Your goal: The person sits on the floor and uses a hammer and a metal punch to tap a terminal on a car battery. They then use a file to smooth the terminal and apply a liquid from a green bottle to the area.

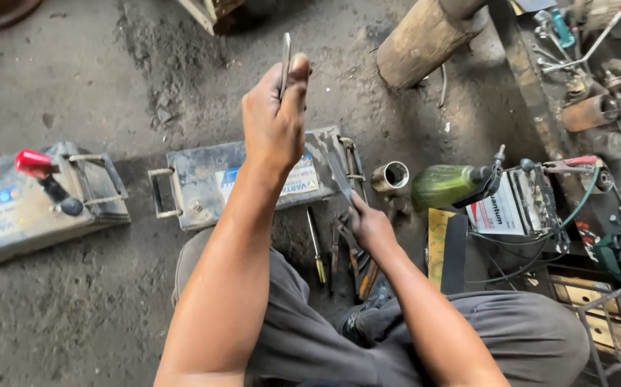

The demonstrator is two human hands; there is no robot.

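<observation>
I see my left hand [275, 118] raised high, fingers closed around a thin flat metal tool [285, 63] that stands nearly upright. My right hand [369, 223] is lower, clamped on a metal blade [340, 179] angled up toward the grey car battery [203, 175] lying on the dirt floor [95, 301] in front of me. Screwdrivers and pliers [335, 251] lie just below that battery (a second battery [9, 215] sits well apart to the left). A green bottle [443, 186] lies near my right hand.
</observation>
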